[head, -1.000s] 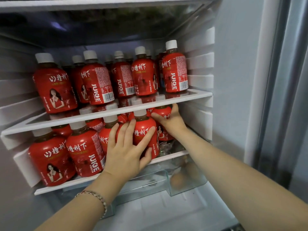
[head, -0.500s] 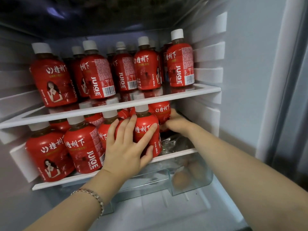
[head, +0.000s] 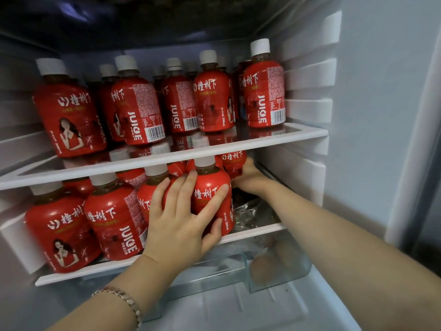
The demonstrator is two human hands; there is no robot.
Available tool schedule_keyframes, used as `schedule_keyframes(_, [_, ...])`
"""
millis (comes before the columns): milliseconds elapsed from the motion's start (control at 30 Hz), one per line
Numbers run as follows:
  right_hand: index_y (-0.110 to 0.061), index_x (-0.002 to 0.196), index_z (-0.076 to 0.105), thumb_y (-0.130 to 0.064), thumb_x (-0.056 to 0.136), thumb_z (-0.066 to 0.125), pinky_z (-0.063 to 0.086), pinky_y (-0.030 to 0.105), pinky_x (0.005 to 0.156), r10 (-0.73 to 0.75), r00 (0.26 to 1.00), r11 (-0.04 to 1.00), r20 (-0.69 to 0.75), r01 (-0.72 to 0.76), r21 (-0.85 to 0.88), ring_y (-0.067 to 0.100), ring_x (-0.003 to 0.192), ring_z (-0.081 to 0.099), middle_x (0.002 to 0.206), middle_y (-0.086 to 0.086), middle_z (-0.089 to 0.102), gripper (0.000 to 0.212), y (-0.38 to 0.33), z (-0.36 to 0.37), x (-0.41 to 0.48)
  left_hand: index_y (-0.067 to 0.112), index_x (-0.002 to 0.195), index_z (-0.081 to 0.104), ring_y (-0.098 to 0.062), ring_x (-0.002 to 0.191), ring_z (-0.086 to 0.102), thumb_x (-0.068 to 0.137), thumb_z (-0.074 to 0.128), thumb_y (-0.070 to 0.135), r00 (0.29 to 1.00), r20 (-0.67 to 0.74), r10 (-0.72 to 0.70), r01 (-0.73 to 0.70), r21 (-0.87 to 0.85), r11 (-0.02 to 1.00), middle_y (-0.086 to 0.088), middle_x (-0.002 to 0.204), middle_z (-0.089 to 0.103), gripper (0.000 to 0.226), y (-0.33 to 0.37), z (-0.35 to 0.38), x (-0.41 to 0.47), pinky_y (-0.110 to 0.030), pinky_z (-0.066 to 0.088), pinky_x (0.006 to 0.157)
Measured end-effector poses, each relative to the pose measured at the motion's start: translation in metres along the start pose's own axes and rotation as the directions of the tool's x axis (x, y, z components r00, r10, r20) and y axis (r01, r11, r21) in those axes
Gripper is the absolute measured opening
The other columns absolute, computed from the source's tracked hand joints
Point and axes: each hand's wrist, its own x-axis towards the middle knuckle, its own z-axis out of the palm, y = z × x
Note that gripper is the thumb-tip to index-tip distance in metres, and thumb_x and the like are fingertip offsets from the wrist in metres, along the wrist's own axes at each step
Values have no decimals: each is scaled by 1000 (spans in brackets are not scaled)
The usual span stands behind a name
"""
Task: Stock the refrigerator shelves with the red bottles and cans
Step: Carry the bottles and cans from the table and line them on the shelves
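— What are the hands doing, seen from the head camera?

— The left hand (head: 181,218) wraps, fingers spread, around a front red bottle (head: 212,199) on the lower shelf (head: 253,231). The right hand (head: 249,174) reaches deeper, just right of it, closed on a rear bottle (head: 232,161).

— And the other bottles?

— More stand left of the left hand; the upper shelf (head: 262,142) above both hands is packed.
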Motion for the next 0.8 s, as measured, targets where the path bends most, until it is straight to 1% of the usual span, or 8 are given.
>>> schedule_keyframes(200, [-11,144,12,-13,77,74,36,39,107,16,1000,1000,3,-16,21,26,128,44,138,10,44,91,-2,-3,0,27,133,43,-35,113,44,84,47,42,1000,-1,13,-13,-10,1000,-23,127,43,51,-2,4,0,-45,20,108])
schedule_keyframes(300, [-5,142,19,-25,90,59,34,40,107,80,997,978,-15,-81,-191,30,128,42,140,13,41,68,-8,2,-15,27,132,44,-35,113,45,83,49,41,1000,14,4,-4,-15,1000,-25,124,51,52,-1,5,-1,-45,20,108])
schedule_keyframes(400, [3,139,32,-17,97,41,30,42,110,144,988,838,51,-94,-538,36,131,37,143,22,36,47,-30,3,-54,26,130,45,-35,112,45,81,49,40,999,52,-6,8,-29,1000,-27,119,56,51,-1,1,1,-46,22,107])
schedule_keyframes(533, [0,126,52,-3,97,40,43,32,89,224,938,594,264,83,-801,31,100,54,120,18,55,32,-69,-8,-122,23,122,50,-36,112,41,78,50,33,997,38,-61,66,-171,983,-21,118,51,45,4,-8,1,-47,25,102])
schedule_keyframes(600, [1,96,60,0,95,40,43,28,65,208,933,483,294,163,-860,23,67,46,84,12,54,20,-84,-21,-148,17,110,52,-33,106,42,77,50,26,996,-43,-78,63,-281,958,-13,113,42,35,3,-22,8,-42,30,93])
schedule_keyframes(667, [-7,68,48,0,93,42,38,26,55,173,950,448,261,160,-880,16,57,40,68,4,44,27,-99,-33,-164,11,97,58,-28,95,44,76,51,20,989,-121,-85,35,-361,932,-11,105,44,24,-5,-41,23,-36,33,81])
schedule_keyframes(733, [-9,78,54,-3,92,43,46,25,60,39,969,538,243,185,-822,16,65,53,76,5,55,19,-121,-45,-177,5,85,64,-22,85,45,77,50,18,983,-110,-148,88,-423,902,-10,93,52,20,-23,-58,48,-30,34,72])
schedule_keyframes(800, [-10,107,58,-10,93,45,53,31,74,-104,987,665,120,159,-730,21,83,62,97,7,63,19,-137,-53,-178,6,88,65,-22,86,48,79,48,21,963,-13,-268,240,-406,882,-8,92,56,24,-41,-63,71,-28,35,73])
